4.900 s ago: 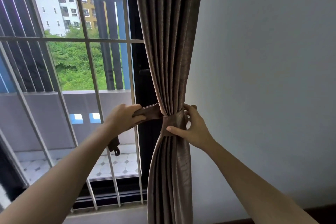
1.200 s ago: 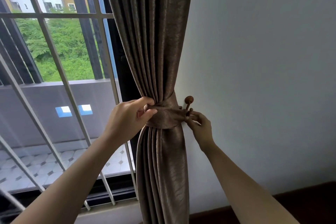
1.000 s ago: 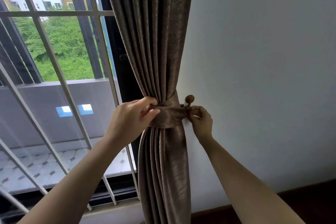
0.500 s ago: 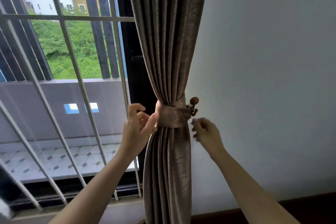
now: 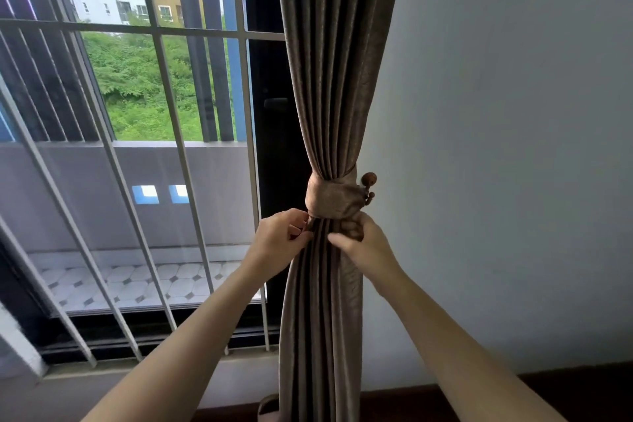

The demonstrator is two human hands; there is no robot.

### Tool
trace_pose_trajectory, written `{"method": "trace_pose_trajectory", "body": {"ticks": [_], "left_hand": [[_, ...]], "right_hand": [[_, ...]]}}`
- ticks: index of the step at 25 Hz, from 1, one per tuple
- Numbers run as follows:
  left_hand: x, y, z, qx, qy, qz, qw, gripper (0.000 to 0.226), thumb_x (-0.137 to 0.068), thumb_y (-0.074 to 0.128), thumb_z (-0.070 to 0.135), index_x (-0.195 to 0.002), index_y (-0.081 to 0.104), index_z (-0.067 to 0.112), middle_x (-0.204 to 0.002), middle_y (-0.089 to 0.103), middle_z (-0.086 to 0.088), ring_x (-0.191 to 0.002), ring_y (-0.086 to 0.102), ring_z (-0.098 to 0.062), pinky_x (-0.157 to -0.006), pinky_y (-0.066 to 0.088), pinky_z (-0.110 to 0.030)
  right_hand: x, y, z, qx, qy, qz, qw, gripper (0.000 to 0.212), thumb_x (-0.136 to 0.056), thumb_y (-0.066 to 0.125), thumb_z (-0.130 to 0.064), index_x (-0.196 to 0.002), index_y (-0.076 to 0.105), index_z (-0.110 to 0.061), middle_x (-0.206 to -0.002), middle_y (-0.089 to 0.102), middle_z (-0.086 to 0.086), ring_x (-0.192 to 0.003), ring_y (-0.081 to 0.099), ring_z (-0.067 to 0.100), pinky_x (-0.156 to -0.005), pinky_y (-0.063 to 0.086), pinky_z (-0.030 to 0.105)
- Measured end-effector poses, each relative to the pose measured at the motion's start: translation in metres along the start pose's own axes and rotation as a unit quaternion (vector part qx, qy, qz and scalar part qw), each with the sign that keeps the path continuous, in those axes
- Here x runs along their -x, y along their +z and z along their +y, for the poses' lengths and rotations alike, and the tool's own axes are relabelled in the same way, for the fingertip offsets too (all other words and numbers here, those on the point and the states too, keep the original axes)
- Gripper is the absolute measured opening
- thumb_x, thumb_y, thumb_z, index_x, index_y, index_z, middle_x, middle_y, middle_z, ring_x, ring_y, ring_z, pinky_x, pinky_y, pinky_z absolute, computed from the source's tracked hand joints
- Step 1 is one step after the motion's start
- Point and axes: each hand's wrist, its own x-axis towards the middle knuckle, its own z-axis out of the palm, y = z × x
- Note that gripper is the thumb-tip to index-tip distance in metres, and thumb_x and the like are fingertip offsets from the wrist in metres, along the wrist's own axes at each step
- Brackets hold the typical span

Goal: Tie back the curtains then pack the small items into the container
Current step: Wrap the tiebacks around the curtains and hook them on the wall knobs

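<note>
The brown curtain (image 5: pixel 337 62) hangs gathered into a tight bundle at the right edge of the window, where the dark frame meets the pale wall (image 5: pixel 496 147). A matching fabric tieback (image 5: pixel 332 199) wraps round the bundle at its narrowest part, and its right end sits against a small wooden hook (image 5: pixel 369 179) with a round knob, fixed to the wall just beside the curtain. Both hands are on the curtain directly beneath the tieback. The left hand (image 5: pixel 277 238) has its fingers curled, pinching the outer folds at the curtain's left side between thumb and fingertips. The right hand (image 5: pixel 363 243) grips the right side of the bundle, fingers curled round behind the fabric and the thumb laid across the front folds. Below the hands the curtain falls in loose pleats to the floor by the dark skirting board (image 5: pixel 565 384). To the left, white window bars (image 5: pixel 185 181) cross the glass, with a tiled balcony (image 5: pixel 137 281) beyond them.
</note>
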Motion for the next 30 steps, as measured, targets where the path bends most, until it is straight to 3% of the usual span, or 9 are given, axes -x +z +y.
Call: {"method": "trace_pose_trajectory", "body": {"ticks": [3,6,9,11,15,19,21,25,30], "left_hand": [[0.008,0.005,-0.006,-0.014,0.075,0.071,0.995,0.014,-0.089,0.061,0.009,-0.102,0.057,0.011,-0.08,0.068,0.003,-0.065,0.064,-0.005,-0.059,0.051,-0.013],[0.008,0.009,-0.015,-0.053,0.134,0.135,0.98,0.01,-0.09,0.057,0.005,-0.085,0.05,0.007,-0.066,0.062,-0.008,-0.053,0.058,-0.022,-0.049,0.049,-0.031],[0.01,0.014,-0.027,-0.092,0.202,0.144,0.964,0.017,-0.09,0.053,0.011,-0.085,0.065,0.0,-0.083,0.068,-0.015,-0.07,0.067,-0.024,-0.064,0.06,-0.035],[0.01,0.018,-0.029,-0.095,0.197,0.151,0.964,0.021,-0.086,0.057,0.015,-0.091,0.071,-0.001,-0.097,0.07,-0.016,-0.081,0.07,-0.023,-0.074,0.058,-0.028],[0.006,0.022,-0.027,-0.102,0.149,0.152,0.972,0.018,-0.081,0.071,0.014,-0.091,0.07,-0.002,-0.092,0.069,-0.013,-0.07,0.068,-0.021,-0.066,0.058,-0.028],[-0.002,0.014,-0.03,-0.093,0.148,0.115,0.978,0.008,-0.08,0.07,0.001,-0.085,0.064,0.001,-0.08,0.066,-0.01,-0.065,0.066,-0.023,-0.058,0.058,-0.033],[-0.001,0.012,-0.033,-0.076,0.167,0.1,0.978,0.009,-0.082,0.064,-0.005,-0.082,0.061,0.004,-0.074,0.062,-0.006,-0.061,0.061,-0.018,-0.055,0.053,-0.026],[0.002,0.014,-0.038,-0.077,0.183,0.137,0.97,0.012,-0.08,0.068,-0.006,-0.09,0.072,0.0,-0.087,0.07,-0.007,-0.075,0.063,-0.009,-0.072,0.047,-0.003],[-0.001,0.029,-0.029,-0.092,0.134,0.14,0.977,0.017,-0.078,0.074,0.012,-0.09,0.073,0.0,-0.091,0.069,-0.009,-0.069,0.064,-0.016,-0.064,0.053,-0.021]], "right_hand": [[0.005,0.006,0.009,0.115,-0.093,0.064,0.987,0.024,-0.083,0.069,-0.025,-0.102,0.058,-0.018,-0.084,0.062,-0.017,-0.08,0.061,0.002,-0.075,0.048,0.016],[0.004,0.003,0.014,0.162,-0.125,0.097,0.974,0.013,-0.086,0.065,-0.022,-0.092,0.054,-0.021,-0.077,0.058,-0.018,-0.074,0.059,0.006,-0.068,0.045,0.015],[0.008,0.003,0.021,0.224,-0.194,0.118,0.948,0.009,-0.087,0.062,-0.018,-0.086,0.055,-0.023,-0.078,0.057,-0.015,-0.072,0.057,0.005,-0.063,0.043,0.015],[0.011,0.01,0.026,0.269,-0.214,0.119,0.932,0.006,-0.087,0.059,-0.018,-0.086,0.063,-0.023,-0.087,0.054,-0.016,-0.076,0.054,0.005,-0.062,0.04,0.013],[0.006,0.023,0.025,0.285,-0.171,0.132,0.934,0.016,-0.085,0.06,-0.038,-0.095,0.069,-0.031,-0.106,0.058,-0.015,-0.087,0.054,0.004,-0.064,0.04,0.01],[-0.001,0.029,0.021,0.319,-0.167,0.179,0.916,0.037,-0.073,0.064,-0.063,-0.082,0.069,-0.028,-0.096,0.061,-0.014,-0.083,0.056,0.005,-0.063,0.046,0.019],[-0.004,0.03,0.021,0.319,-0.156,0.206,0.912,0.038,-0.073,0.065,-0.062,-0.078,0.067,-0.025,-0.092,0.061,-0.013,-0.08,0.057,0.007,-0.058,0.042,0.017],[-0.009,0.026,0.025,0.328,-0.171,0.214,0.904,0.026,-0.08,0.064,-0.047,-0.08,0.069,-0.021,-0.09,0.063,-0.009,-0.072,0.059,0.011,-0.053,0.033,0.014],[-0.005,0.019,0.028,0.34,-0.162,0.195,0.906,0.024,-0.083,0.061,-0.044,-0.085,0.068,-0.021,-0.097,0.06,-0.009,-0.072,0.056,0.009,-0.053,0.031,0.012]]}}
